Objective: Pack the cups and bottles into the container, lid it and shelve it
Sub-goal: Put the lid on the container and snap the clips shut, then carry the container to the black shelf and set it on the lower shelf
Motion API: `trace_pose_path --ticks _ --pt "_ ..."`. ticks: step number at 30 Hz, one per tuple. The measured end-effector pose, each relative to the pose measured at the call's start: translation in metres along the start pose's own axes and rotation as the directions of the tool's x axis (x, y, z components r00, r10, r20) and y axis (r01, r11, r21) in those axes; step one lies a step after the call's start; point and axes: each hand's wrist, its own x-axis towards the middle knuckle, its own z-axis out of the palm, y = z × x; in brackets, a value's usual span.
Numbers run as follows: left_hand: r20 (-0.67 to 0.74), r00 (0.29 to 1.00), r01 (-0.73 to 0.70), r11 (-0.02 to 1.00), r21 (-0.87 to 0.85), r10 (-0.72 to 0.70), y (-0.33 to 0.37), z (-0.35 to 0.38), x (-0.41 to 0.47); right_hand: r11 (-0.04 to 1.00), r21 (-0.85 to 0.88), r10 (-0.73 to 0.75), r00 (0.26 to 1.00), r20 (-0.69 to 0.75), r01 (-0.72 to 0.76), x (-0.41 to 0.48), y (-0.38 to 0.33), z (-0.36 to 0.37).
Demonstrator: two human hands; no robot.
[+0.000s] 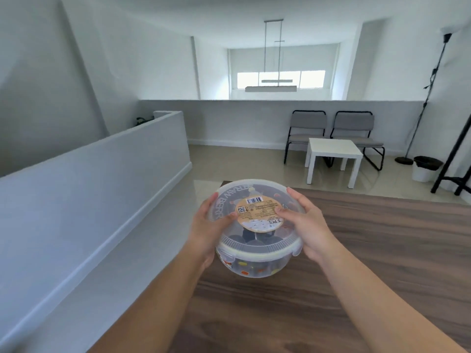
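A round clear plastic container (254, 266) hangs in the air above the wooden table (369, 263), tilted toward me. Its translucent lid (257, 240) is on it and carries a round tan label with a barcode. Dark round shapes and coloured dots show through the wall and lid; what exactly is inside I cannot make out. My left hand (206, 230) grips the container's left side, thumb on the lid. Gripping the right side is my right hand (308, 225), with its thumb pressing the lid near the label.
A low white half-wall (96, 179) runs along the left. Beyond the table's far edge stand a small white side table (334, 151), two grey chairs (354, 128), a floor lamp (420, 103), a white bin (427, 168) and a black stand (453, 159).
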Motion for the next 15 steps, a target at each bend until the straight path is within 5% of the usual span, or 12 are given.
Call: trace_pose_path --ticks 8,15 --pt "-0.479 0.866 -0.133 0.990 0.054 0.142 0.033 -0.100 -0.139 0.993 -0.116 0.032 0.905 0.424 0.020 -0.056 0.024 0.124" --pt "-0.803 0.561 -0.160 0.978 0.132 0.200 0.049 -0.207 -0.310 0.992 -0.129 0.111 0.632 0.767 -0.019 -0.184 0.076 0.263"
